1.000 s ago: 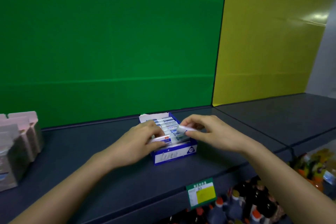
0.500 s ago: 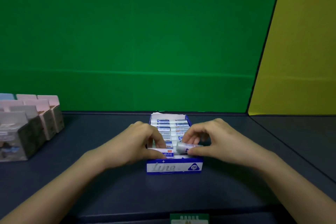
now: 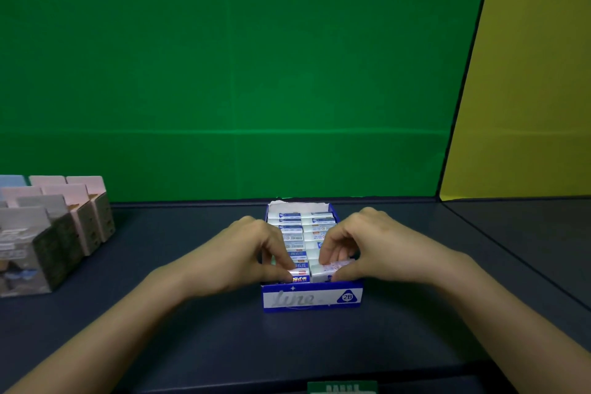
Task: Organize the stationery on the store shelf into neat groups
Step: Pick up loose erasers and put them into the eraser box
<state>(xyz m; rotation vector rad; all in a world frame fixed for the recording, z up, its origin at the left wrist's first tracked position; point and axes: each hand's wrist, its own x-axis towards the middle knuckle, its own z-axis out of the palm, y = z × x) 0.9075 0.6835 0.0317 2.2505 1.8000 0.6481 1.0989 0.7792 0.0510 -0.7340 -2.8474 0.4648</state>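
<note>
Blue-and-white cardboard display box (image 3: 311, 297), marked 2B, sits open on the dark shelf (image 3: 192, 345), filled with two rows of wrapped erasers (image 3: 300, 227). I see my left hand (image 3: 246, 253) at the box's left side, thumb and fingers pinching the front-left eraser (image 3: 300, 277). My right hand (image 3: 367, 249) at the right side grips the front-right eraser (image 3: 329, 269). Pink and grey cartons (image 3: 57, 227) stand well apart at far left.

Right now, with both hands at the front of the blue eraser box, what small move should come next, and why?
Probably press the white eraser under the right hand down into the front row of the blue box; it sits slightly raised and tilted beside the one the left hand steadies.
</note>
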